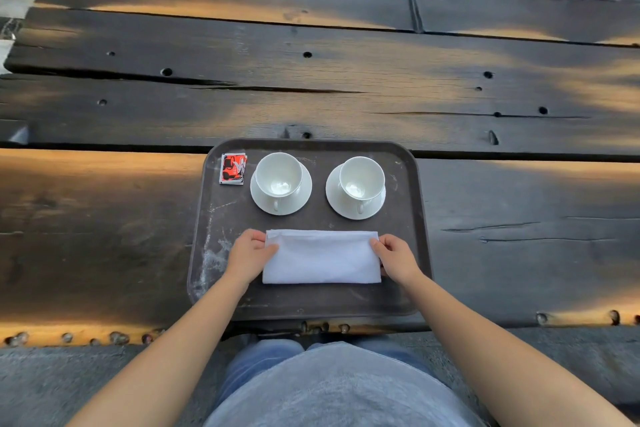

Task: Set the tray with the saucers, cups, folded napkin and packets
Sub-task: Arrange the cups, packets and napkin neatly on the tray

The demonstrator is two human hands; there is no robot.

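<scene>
Head view: the print on the red packets [233, 168] in the tray's [408, 298] far left corner is too small to read. The near tray rim is at the table [104, 218] edge. Both cups [279, 174] stand empty on saucers [301, 199]. The left hand [250, 255] and right hand [395, 257] pinch the ends of the folded napkin [322, 257], which lies on the tray's near half.
</scene>
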